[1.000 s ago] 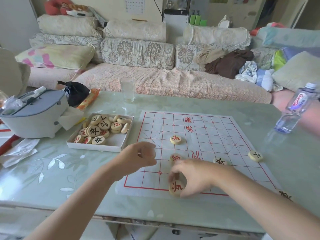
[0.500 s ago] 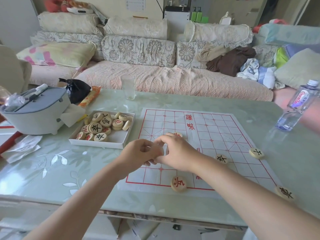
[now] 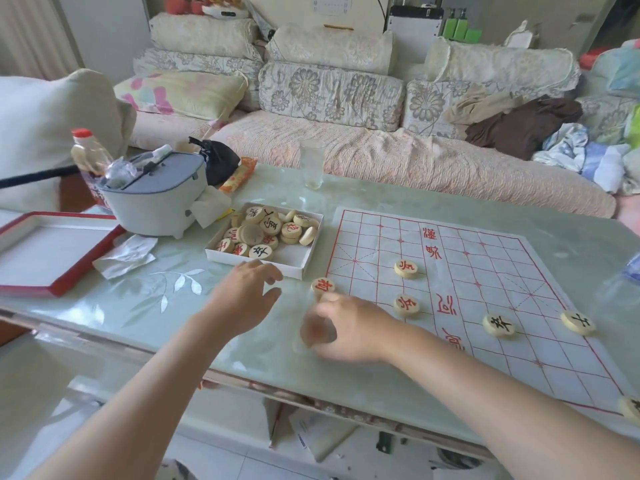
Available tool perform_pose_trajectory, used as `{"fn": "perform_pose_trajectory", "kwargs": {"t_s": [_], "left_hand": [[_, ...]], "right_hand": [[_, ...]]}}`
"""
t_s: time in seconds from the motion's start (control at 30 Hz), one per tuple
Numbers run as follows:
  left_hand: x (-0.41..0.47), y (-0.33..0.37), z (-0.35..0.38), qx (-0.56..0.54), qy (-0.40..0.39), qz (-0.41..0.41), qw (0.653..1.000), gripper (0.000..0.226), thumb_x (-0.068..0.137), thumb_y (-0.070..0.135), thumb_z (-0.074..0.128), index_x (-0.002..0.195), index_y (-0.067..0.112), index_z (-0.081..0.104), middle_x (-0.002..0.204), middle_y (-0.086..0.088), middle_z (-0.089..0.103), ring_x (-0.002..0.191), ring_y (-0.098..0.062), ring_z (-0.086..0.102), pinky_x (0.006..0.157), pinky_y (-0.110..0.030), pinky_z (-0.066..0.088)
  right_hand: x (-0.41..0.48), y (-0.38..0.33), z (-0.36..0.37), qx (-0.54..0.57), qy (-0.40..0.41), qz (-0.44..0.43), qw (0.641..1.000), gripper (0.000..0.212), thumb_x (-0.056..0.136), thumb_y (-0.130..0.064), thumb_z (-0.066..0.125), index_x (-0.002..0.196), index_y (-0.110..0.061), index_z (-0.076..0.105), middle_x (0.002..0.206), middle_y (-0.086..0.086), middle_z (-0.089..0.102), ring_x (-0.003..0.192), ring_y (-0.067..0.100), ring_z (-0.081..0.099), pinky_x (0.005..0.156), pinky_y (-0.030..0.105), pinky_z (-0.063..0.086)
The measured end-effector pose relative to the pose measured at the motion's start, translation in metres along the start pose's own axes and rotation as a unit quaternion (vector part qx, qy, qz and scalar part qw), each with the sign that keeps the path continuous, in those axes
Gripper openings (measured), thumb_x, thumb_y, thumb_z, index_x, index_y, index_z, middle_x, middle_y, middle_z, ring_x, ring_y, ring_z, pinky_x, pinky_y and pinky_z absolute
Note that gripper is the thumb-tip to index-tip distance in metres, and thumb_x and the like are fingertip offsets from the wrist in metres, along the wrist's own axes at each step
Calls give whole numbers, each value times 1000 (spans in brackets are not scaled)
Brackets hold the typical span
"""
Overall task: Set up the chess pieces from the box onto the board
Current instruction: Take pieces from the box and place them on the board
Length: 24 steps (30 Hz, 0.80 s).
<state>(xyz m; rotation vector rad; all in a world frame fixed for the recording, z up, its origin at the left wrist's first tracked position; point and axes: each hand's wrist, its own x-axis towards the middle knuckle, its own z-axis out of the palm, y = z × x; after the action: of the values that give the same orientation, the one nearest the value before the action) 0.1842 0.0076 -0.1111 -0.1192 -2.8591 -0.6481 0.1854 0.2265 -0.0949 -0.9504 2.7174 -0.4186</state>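
I've got the left hand hovering at centre frame, grip apart, fingers relaxed and holding nothing, just in front of the white box. That box sits on the counter, left of the board, with loose pieces heaped in its far half. The right hand is blurred, just below a red-marked piece lying at the board's left edge. A fingertip looks close to it, but I cannot tell whether that grip is clamped on it. Two red pieces lie mid-board and two black pieces lie further right.
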Motion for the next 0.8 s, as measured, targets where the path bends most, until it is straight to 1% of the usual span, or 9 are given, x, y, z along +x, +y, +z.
{"fn": "perform_pose_trajectory", "kwargs": {"t_s": [0.1, 0.17, 0.23, 0.3, 0.37, 0.5, 0.6, 0.67, 0.8], "left_hand": [[8, -12, -5, -1, 22, -6, 1000, 20, 90, 28, 61, 110, 25, 63, 102, 8, 59, 96, -14, 50, 78, -29, 42], [14, -19, -9, 3, 40, -1, 999, 22, 89, 28, 61, 110, 23, 63, 102, 7, 60, 99, -16, 51, 82, -31, 44], [22, -26, -12, 10, 45, -10, 999, 22, 89, 28, 60, 111, 23, 63, 104, 6, 60, 102, -18, 50, 84, -33, 44], [29, -35, -15, 17, 49, -28, 998, 23, 89, 28, 60, 112, 24, 62, 105, 5, 60, 106, -21, 49, 87, -34, 44], [36, -45, -17, 22, 65, -45, 997, 24, 89, 29, 59, 112, 24, 61, 106, 4, 60, 107, -23, 50, 88, -35, 44], [44, -57, -24, 53, 87, -88, 991, 28, 92, 30, 54, 119, 24, 58, 115, -1, 57, 108, -26, 48, 84, -36, 46], [47, -67, -26, 80, 87, -108, 987, 34, 94, 33, 49, 127, 24, 54, 123, -3, 54, 114, -26, 45, 85, -38, 45], [49, -77, -26, 81, 89, -115, 986, 34, 97, 37, 44, 127, 23, 54, 124, -2, 53, 115, -26, 45, 87, -37, 44], [51, -91, -26, 63, 78, -113, 988, 39, 98, 43, 41, 129, 22, 54, 125, -4, 54, 115, -26, 45, 93, -39, 44]], "right_hand": [[1, 3, 2, -23, -13, 11, 1000, 56, 80, -53, 64, 133, -40, 52, 135, -13, 46, 118, 16, 53, 92, 32, 46], [2, 3, -2, -10, -11, 21, 1000, 62, 81, -56, 65, 138, -40, 47, 139, -16, 43, 121, 11, 51, 96, 32, 44], [10, 1, -9, 36, 10, 33, 999, 56, 84, -55, 66, 135, -37, 51, 129, -17, 49, 116, 5, 52, 98, 30, 44], [26, -3, -15, 92, 41, 40, 994, 42, 87, -52, 65, 125, -36, 60, 112, -17, 55, 102, 1, 55, 96, 30, 46], [49, -10, -21, 112, 70, 46, 990, 31, 89, -46, 63, 118, -34, 64, 106, -15, 59, 96, 3, 57, 94, 30, 47], [104, -27, -29, 74, 102, 46, 991, 25, 91, -32, 60, 115, -31, 65, 108, -13, 64, 101, 12, 59, 91, 30, 48], [142, -41, -32, 62, 107, 33, 992, 27, 92, -25, 59, 118, -27, 66, 103, -15, 62, 106, 12, 57, 95, 27, 46], [161, -48, -33, 28, 100, 27, 994, 30, 92, -25, 58, 120, -28, 65, 114, -11, 62, 113, 14, 55, 97, 28, 44], [191, -56, -33, -87, 73, 10, 993, 26, 92, -32, 56, 117, -35, 62, 127, -3, 52, 117, 25, 50, 88, 34, 42]]}}
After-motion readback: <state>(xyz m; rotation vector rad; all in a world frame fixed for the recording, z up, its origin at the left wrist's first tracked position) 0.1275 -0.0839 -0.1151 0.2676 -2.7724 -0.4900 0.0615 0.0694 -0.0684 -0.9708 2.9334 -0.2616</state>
